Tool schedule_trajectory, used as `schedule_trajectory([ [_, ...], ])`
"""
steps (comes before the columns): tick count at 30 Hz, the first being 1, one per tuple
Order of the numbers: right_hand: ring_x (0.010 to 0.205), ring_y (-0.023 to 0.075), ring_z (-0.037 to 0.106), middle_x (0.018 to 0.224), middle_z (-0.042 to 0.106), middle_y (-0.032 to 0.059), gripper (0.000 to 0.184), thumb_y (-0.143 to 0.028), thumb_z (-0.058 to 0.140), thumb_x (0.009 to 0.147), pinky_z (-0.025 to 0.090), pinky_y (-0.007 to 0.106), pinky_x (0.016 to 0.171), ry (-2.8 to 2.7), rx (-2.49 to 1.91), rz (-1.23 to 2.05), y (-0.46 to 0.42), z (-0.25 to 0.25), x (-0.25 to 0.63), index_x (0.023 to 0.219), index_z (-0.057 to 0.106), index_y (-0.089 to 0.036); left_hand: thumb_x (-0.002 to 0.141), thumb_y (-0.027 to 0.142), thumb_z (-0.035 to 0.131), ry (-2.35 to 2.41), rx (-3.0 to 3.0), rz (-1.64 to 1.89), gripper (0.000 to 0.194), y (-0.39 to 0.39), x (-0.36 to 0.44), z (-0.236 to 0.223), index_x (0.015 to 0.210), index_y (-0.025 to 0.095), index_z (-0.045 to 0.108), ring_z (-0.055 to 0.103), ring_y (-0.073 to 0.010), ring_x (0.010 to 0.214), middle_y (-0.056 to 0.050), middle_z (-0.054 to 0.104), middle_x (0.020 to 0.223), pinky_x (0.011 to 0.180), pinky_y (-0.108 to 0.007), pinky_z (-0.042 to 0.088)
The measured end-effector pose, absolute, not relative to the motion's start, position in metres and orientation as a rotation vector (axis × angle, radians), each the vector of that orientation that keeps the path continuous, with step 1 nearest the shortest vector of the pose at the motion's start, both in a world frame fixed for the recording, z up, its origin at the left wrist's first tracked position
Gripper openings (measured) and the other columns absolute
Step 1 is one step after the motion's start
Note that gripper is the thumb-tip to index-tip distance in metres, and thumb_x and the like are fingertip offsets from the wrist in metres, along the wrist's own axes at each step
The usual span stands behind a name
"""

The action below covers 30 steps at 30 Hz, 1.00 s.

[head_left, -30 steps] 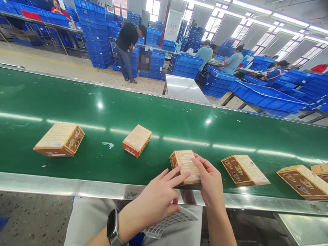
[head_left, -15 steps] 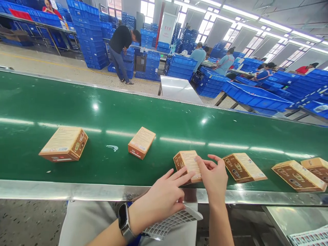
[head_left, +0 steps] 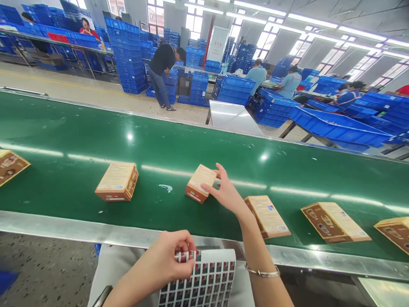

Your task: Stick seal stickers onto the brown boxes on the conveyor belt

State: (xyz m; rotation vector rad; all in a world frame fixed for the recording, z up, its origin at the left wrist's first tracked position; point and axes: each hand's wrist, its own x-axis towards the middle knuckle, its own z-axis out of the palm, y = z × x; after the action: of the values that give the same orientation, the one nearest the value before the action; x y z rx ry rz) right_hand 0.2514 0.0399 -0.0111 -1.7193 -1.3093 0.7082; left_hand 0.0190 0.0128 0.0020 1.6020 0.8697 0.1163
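Note:
My left hand is closed on a sheet of small printed stickers, which hangs over my lap below the belt's near edge. Its fingers pinch the curled top of the sheet. On the green belt, my right hand grips a small brown and cream carton, thumb on its top face and fingers at its far right side. Partly behind my right forearm lies another carton. To the left sits a carton with its text side up.
More cartons lie on the conveyor belt, at the far left and to the right. A metal rail edges the belt. Beyond it stand a steel table, stacked blue crates and several people at work.
My right hand has left one carton and reached left onto another. My left hand has drawn back from the belt to my lap with the sticker sheet. The view has shifted.

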Motion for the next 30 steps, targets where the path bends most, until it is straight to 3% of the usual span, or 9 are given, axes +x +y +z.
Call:
schedule_trajectory([
  [3,0.127,0.0319,0.054,0.146,0.049,0.0145,0.103,-0.053,0.08,0.068,0.043,0.05,0.109,-1.431,-1.655,0.871,0.048,-0.018,0.256,0.153,0.03,-0.021,0.07,0.022,0.056,0.883,1.551,0.158,0.008,0.013,0.01,0.006,0.076,0.017,0.059,0.044,-0.0108,0.056,0.006,0.055,0.06,0.056,-0.022,0.031],
  [6,0.131,0.031,0.052,0.148,0.048,0.0119,0.098,-0.046,0.079,0.074,0.039,0.052,0.113,-1.633,-1.598,0.913,0.033,-0.012,0.255,0.155,0.029,-0.025,0.076,0.029,0.058,0.893,1.583,0.23,0.015,0.014,0.009,0.009,0.081,0.017,0.065,0.044,-0.0118,0.059,0.005,0.059,0.061,0.059,-0.023,0.031],
  [9,0.139,0.0284,0.043,0.15,0.046,0.0095,0.061,-0.036,0.066,0.091,0.039,0.053,0.113,-1.793,-1.546,0.546,0.001,0.002,0.244,0.147,0.041,-0.029,0.078,0.033,0.059,0.915,1.583,0.276,0.019,0.015,0.013,0.011,0.085,0.017,0.067,0.047,-0.0127,0.06,0.004,0.064,0.062,0.059,-0.024,0.031],
  [13,0.131,0.0266,0.051,0.134,0.06,0.0079,0.019,-0.025,0.051,0.103,0.052,0.047,0.101,-2.038,-1.417,0.177,-0.043,0.018,0.225,0.119,0.06,-0.027,0.078,0.033,0.062,0.924,1.581,0.314,0.018,0.014,0.019,0.015,0.088,0.019,0.066,0.05,-0.0132,0.06,0.004,0.068,0.063,0.059,-0.023,0.033],
  [17,0.125,0.0301,0.054,0.126,0.063,0.0128,0.015,-0.016,0.049,0.104,0.055,0.046,0.092,-2.127,-1.396,-0.095,-0.063,0.019,0.213,0.105,0.063,-0.021,0.077,0.033,0.063,0.92,1.579,0.344,0.019,0.013,0.022,0.014,0.091,0.02,0.064,0.048,-0.0131,0.058,0.006,0.069,0.061,0.06,-0.023,0.034],
  [21,0.125,0.0284,0.054,0.123,0.065,0.0119,0.019,-0.007,0.05,0.1,0.05,0.043,0.096,-2.047,-1.381,-0.111,-0.068,0.014,0.208,0.098,0.064,-0.02,0.08,0.031,0.063,0.927,1.581,0.341,0.018,0.013,0.024,0.011,0.093,0.02,0.066,0.05,-0.0128,0.058,0.006,0.069,0.061,0.058,-0.022,0.034],
  [24,0.123,0.0244,0.057,0.121,0.068,0.0063,0.016,-0.012,0.055,0.098,0.048,0.038,0.099,-1.849,-1.38,0.117,-0.069,0.012,0.212,0.09,0.064,-0.023,0.082,0.029,0.064,0.944,1.568,0.295,0.013,0.015,0.025,0.01,0.089,0.019,0.069,0.055,-0.0129,0.06,0.004,0.072,0.065,0.059,-0.022,0.038],
  [27,0.115,0.0249,0.063,0.12,0.07,0.0035,0.015,-0.032,0.063,0.094,0.05,0.036,0.094,-1.346,-1.496,0.453,-0.06,0.007,0.226,0.081,0.066,-0.025,0.085,0.024,0.068,0.92,1.662,0.219,0.009,0.016,0.026,0.011,0.081,0.019,0.073,0.062,-0.0149,0.069,0.002,0.074,0.073,0.063,-0.023,0.042],
  [30,0.106,0.0286,0.066,0.117,0.072,0.0069,0.032,-0.054,0.077,0.076,0.052,0.036,0.085,-0.751,-1.574,0.71,-0.041,-0.001,0.242,0.083,0.074,-0.023,0.083,0.016,0.075,0.744,1.957,0.273,0.006,0.016,0.03,0.007,0.078,0.02,0.075,0.066,-0.0185,0.087,-0.001,0.075,0.088,0.075,-0.026,0.049],
])
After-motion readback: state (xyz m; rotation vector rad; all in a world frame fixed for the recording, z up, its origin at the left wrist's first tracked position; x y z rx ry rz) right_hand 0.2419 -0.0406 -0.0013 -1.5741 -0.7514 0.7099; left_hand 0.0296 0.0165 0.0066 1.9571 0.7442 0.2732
